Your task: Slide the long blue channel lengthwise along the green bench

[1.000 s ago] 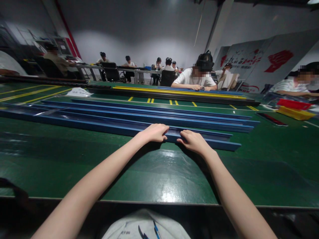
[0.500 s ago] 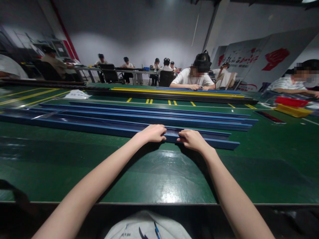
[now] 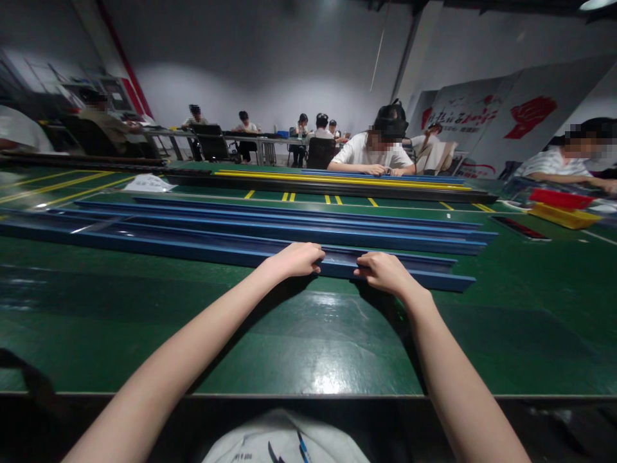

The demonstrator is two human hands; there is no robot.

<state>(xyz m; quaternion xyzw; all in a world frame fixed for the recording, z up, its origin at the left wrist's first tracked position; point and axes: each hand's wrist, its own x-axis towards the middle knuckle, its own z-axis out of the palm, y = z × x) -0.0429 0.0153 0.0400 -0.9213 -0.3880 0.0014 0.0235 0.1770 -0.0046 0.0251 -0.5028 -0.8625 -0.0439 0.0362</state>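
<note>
The nearest blue channel strip lies lengthwise on the green table, a long trough with raised edges. My left hand is closed over its near wall, thumb low on the front side and fingers curled inside. A short way to the right, my right hand grips the same strip in the same manner, with a stretch of blue wall showing between the two. The strip's right end reaches past my right hand. Just behind it lie more blue channel strips, roughly parallel.
Yellow strips and black strips lie farther back, before a seated co-worker. A phone, a red tray and a yellow tray are at right. White paper lies at back left.
The nearest blue strip has slid slightly right. My right hand has moved right with it, widening the gap to my left hand, which has barely shifted.
</note>
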